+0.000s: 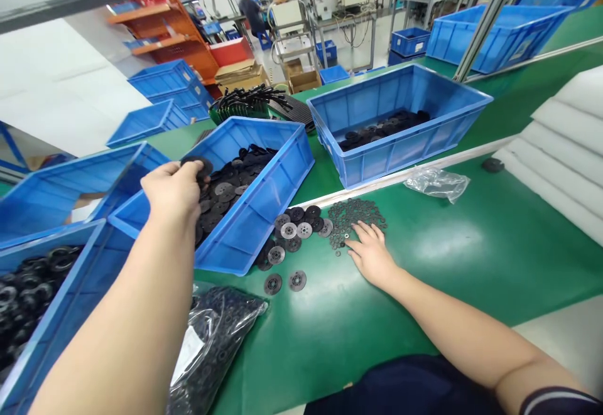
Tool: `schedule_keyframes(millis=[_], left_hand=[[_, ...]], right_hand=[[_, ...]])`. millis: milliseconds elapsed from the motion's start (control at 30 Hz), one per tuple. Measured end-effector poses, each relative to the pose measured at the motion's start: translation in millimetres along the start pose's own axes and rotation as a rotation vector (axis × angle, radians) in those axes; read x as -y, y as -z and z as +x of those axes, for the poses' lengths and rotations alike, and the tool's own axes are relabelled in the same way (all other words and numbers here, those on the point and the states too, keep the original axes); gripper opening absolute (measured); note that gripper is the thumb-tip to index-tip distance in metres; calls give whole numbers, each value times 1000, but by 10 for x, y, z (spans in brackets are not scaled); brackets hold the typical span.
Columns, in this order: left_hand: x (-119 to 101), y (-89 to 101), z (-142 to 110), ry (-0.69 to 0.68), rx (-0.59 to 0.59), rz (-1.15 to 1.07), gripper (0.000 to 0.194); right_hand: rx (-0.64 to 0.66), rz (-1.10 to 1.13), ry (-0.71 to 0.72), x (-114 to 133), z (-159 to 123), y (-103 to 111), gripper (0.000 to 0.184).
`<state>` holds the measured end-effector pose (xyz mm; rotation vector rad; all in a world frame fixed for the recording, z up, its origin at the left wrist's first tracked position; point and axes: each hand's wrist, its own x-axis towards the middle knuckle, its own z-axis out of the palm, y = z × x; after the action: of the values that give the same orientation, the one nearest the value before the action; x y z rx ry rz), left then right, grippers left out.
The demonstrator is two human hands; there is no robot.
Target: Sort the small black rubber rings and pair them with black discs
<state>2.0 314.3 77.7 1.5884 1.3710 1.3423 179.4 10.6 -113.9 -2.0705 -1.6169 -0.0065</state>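
Note:
My left hand (pixel 173 190) is over the tilted blue bin (pixel 264 204) of black discs (pixel 230 179), its fingers closed on one black disc (pixel 198 165). My right hand (pixel 372 253) lies on the green table with fingers stretched out, fingertips touching the edge of a heap of small dark washers (pixel 355 215). Several black discs with grey centres (pixel 294 230) lie loose on the table between the bin and the washers. Two more discs (pixel 285 282) lie nearer to me.
A second blue bin (pixel 400 145) with dark parts stands behind. Another blue bin (pixel 51 302) of black rings is at the left. A plastic bag of black parts (pixel 211 339) lies at the front, a clear bag (pixel 436 183) to the right. White foam sheets (pixel 560 151) are stacked far right.

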Motion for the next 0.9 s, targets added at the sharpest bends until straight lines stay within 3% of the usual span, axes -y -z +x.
schedule_keyframes(millis=[133,267,400,467,533,600,633,700,767,800,900], left_hand=[[302,53,198,31,-29,319,18],[546,66,291,66,143,532,20],[594,5,354,-14,355,869,38],[517,-44,298,-98,298,941,45],[385,-106,139,-293,178,938,47],[235,-191,-125,-552,175,838,43],[170,-246,-288,-667,260,785,40],[105,-379,-639,-818,542,750,40],[161,-536,-964,-847,810,817,46],[237,-616,-1097,-821,881,871,53],[589,-814,-1341,-650,883,993,70]], right_hand=[[-42,17,-2,-18,4,-14,14],[-41,14,-9,-22,17,-29,11],[-30,4,-23,-5,32,-24,10],[-26,4,-30,6,36,-9,9],[-20,9,-36,12,37,10,9],[-12,17,-38,11,32,23,9],[-9,21,-37,8,28,25,9],[-10,30,-35,-1,17,23,9],[-16,37,-31,-8,3,21,10],[-21,37,-30,-11,-4,23,10],[-29,27,-24,-12,-19,39,10]])
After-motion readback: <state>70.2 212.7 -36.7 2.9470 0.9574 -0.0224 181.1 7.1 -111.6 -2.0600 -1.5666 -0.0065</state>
